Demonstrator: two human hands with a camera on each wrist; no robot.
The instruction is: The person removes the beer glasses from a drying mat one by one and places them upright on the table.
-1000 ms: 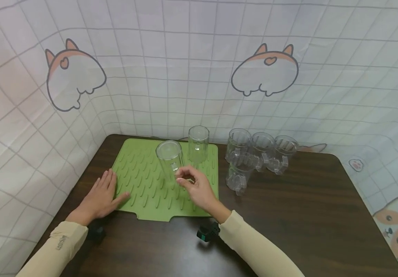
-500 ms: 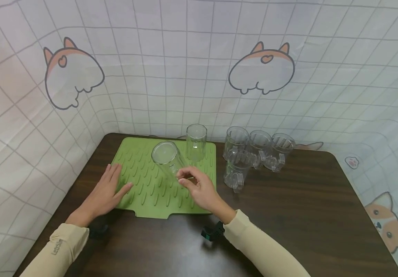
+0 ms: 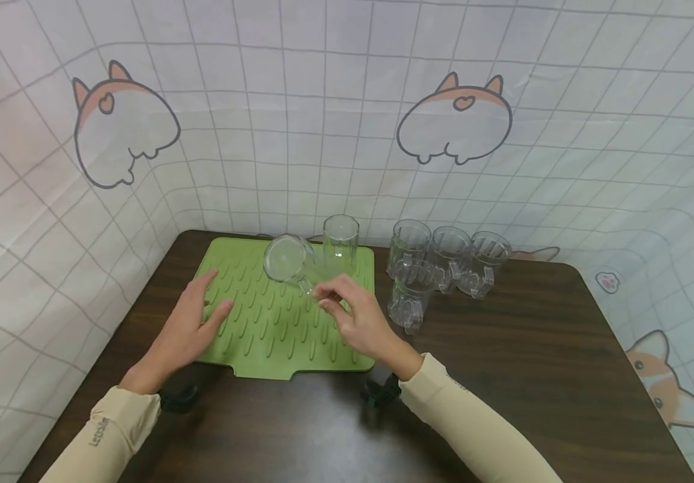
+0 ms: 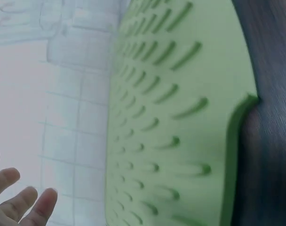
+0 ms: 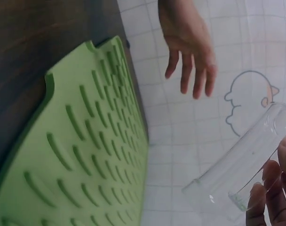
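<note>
My right hand (image 3: 359,318) pinches a clear mug (image 3: 286,260) by its handle, holding it tilted over the green ridged mat (image 3: 256,329). In the right wrist view the mug (image 5: 242,157) slants above the mat, with curled fingers (image 5: 274,188) at its handle. My left hand (image 3: 184,325) hovers at the mat's left edge, fingers spread and holding nothing. Its fingertips (image 4: 44,205) show at the lower left of the left wrist view. Another clear mug (image 3: 340,241) stands at the mat's back right.
Several clear mugs (image 3: 410,243) stand grouped on the dark wooden table (image 3: 503,376), right of the mat, handles toward the front. A grid-patterned cloth wall (image 3: 298,134) closes off the back and both sides.
The held mug has tipped over further, its upper end leaning left and its handle now toward the right hand. My left hand has lifted from the mat's left edge.
</note>
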